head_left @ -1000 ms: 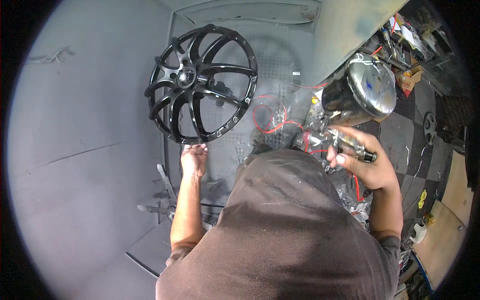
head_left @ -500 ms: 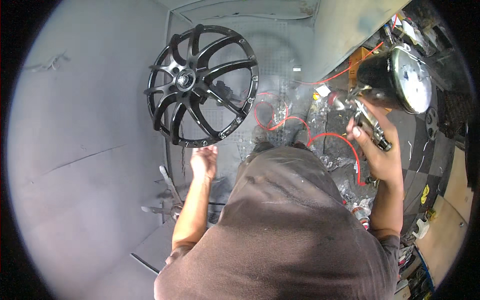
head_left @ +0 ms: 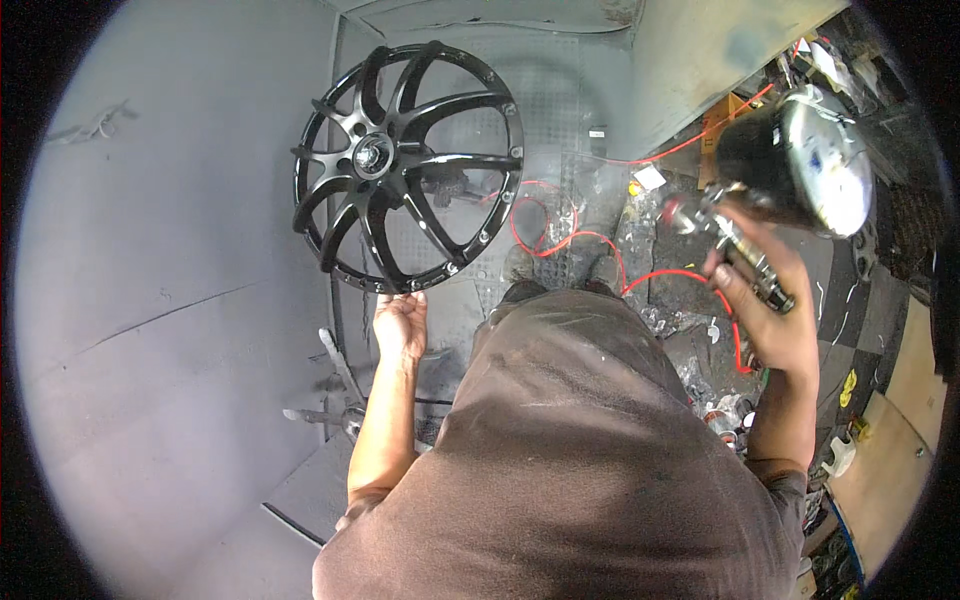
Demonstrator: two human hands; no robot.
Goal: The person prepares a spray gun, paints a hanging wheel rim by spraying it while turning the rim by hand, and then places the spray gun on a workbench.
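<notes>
As we follow the black wheel [head_left: 374,153]: its spokes stand at other angles than half a second ago while the hub is nearly where it was, so we judge that it has been turned about its middle.
Wheel's place: upper left of our view, beside the grey wall [head_left: 180,220]; we cannot see what bears it up.
Left hand [head_left: 400,325]: just below the wheel, fingertips apparently touching the lower rim; we cannot tell whether they are closed on it.
Right hand [head_left: 780,305]: clamped round the spray gun [head_left: 755,260], slightly blurred.
Gun's shift: a second ago it was nearer the wheel; now it is well apart, its dark cup [head_left: 770,150] out to the right.
What the turn means: we take it that another stretch of rim lies over our left fingertips.
What the gap means: we read the gun as held off from the wheel, with no spray we can make out.
Red hose [head_left: 665,272]: looping between the wheel and our right hand.
</notes>
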